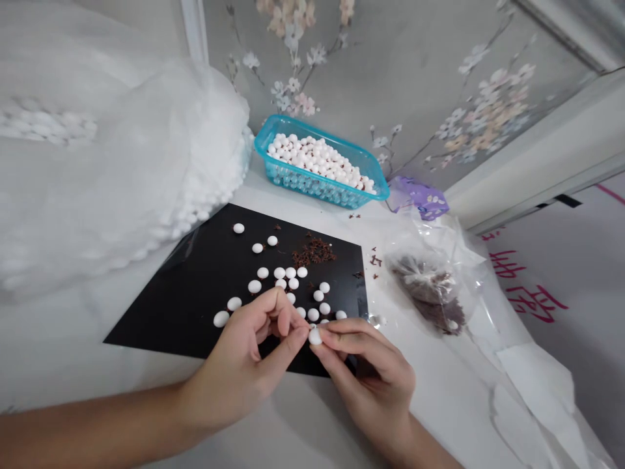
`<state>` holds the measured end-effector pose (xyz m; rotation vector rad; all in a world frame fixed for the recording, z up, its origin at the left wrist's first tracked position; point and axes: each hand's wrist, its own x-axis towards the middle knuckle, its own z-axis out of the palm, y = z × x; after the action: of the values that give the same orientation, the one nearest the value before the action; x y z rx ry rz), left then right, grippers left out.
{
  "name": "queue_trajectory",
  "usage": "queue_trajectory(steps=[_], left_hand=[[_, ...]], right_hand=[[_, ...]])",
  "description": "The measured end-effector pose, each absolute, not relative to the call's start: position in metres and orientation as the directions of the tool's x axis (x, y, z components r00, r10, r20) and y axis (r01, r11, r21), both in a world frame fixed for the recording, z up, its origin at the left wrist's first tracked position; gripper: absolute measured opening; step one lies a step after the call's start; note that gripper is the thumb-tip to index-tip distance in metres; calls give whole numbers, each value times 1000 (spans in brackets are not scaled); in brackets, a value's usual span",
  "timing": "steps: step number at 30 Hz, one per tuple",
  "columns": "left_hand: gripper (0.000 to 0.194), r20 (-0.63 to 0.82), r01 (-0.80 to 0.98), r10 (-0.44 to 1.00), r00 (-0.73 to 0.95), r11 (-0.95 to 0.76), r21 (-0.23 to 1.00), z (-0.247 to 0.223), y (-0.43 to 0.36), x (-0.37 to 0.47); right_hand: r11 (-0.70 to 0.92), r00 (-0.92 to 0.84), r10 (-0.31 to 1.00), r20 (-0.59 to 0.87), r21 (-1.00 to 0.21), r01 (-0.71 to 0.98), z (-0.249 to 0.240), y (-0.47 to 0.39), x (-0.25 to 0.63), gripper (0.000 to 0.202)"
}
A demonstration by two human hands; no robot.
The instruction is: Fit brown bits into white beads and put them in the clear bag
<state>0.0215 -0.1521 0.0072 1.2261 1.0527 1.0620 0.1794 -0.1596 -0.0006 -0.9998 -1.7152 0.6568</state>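
Between the thumb and fingers of my right hand [374, 365] is a small white ball [315, 336]. My left hand [258, 352] is pinched against the ball's upper left side; what its fingertips hold is too small to make out. Both hands are above the near edge of a black mat [195, 286]. Several white balls [254, 286] lie scattered on the mat beyond my hands. A loose heap of small dark brown pieces [315, 251] sits toward the mat's far right.
A blue plastic basket [322, 189] full of white balls stands by the wall. On the left bulges a large translucent bag [146, 150] of white balls. To the right are a clear bag [430, 286] with dark brown contents and a purple packet [422, 197].
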Motion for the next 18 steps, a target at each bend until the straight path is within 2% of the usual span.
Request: queue_trajectory(steps=[5,13,18], left_hand=[[27,-47,-54,981,190,58,997,7,-153,21],[19,-113,-48,982,148,121,991,9,-150,23],[22,-118,-56,984,135,126,990,9,-149,23]], right_hand=[[518,-167,855,491,-789,331,-1,-160,181,23],[433,-166,901,400,-821,372,-5,-162,188,22],[413,-161,911,381,-828,380,-4,-161,187,19]])
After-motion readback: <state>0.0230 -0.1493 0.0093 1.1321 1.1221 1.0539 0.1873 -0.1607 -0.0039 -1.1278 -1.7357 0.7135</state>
